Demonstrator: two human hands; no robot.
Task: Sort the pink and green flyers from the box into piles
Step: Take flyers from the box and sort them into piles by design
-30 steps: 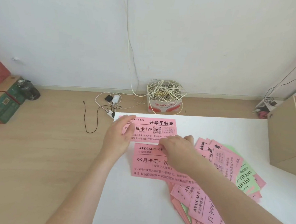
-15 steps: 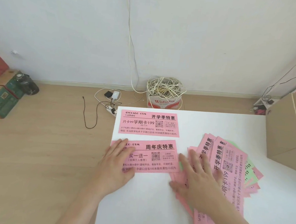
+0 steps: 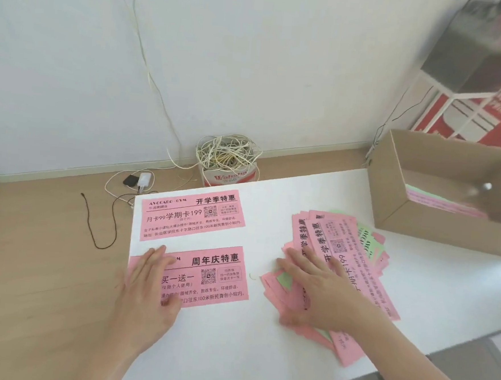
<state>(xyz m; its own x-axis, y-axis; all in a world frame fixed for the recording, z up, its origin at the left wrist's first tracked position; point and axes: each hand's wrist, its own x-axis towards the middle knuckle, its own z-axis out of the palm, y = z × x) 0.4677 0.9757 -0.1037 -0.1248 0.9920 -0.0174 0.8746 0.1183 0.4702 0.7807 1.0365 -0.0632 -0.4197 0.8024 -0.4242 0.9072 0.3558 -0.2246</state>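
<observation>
Pink paper under flat palms: the left hand [image 3: 147, 286], fingers straight, presses the lower pink flyer [image 3: 219, 279] at centre-left. The right hand [image 3: 322, 295], likewise spread, rests on the fanned heap [image 3: 343, 249] at centre-right and grips nothing. The sheets appear thin, light, limp and apt to slide over one another, so a pinch at a free corner seems best. Each pink sheet carries black print and a QR code. Green flyers [image 3: 285, 279] peek from the heap. A second pink flyer [image 3: 194, 218] lies above, and the box [image 3: 436, 229] stands at right on the white table [image 3: 232, 351].

Pink flyers [image 3: 193, 217] with black print, green flyers [image 3: 367, 241], white table [image 3: 232, 343].
</observation>
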